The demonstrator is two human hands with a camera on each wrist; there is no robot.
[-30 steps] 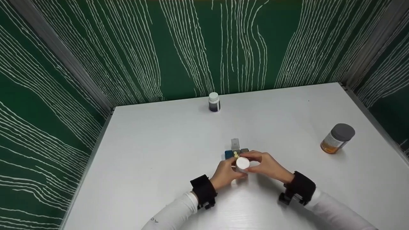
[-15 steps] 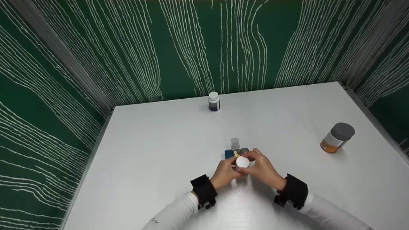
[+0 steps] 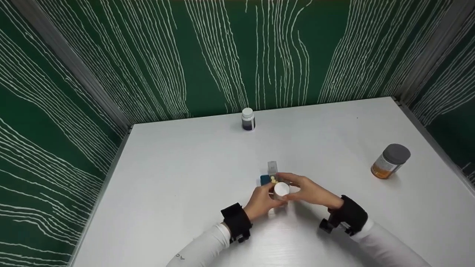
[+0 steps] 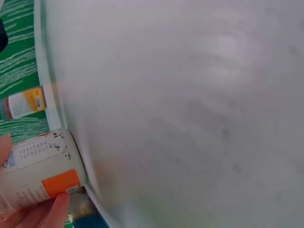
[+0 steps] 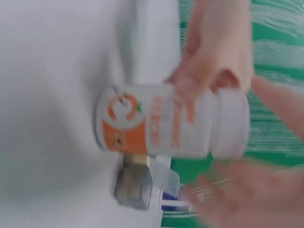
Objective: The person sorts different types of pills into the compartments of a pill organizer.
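Observation:
In the head view my left hand point(image 3: 261, 202) grips a white pill bottle point(image 5: 156, 121) with an orange label, holding it upright by its body. The bottle's white cap point(image 3: 282, 189) is on. My right hand point(image 3: 310, 191) is spread around the cap; the right wrist view, though blurred, shows its thumb and fingers loosened and standing off the cap. Just behind the bottle lies a small pill organizer point(image 3: 264, 180) with blue and grey compartments, partly hidden by my hands. One clear lid point(image 3: 272, 167) is raised, and yellow pills point(image 3: 274, 180) show in that compartment.
A white bottle with a dark label point(image 3: 248, 119) stands at the table's back edge. To the right is an amber jar with a grey lid point(image 3: 390, 161). Green walls with white lines border the white table point(image 3: 193, 167).
My right hand turns in around the cap, then swings back out with its fingers extended, covering the organizer's grey compartment. The left hand and bottle stay in place.

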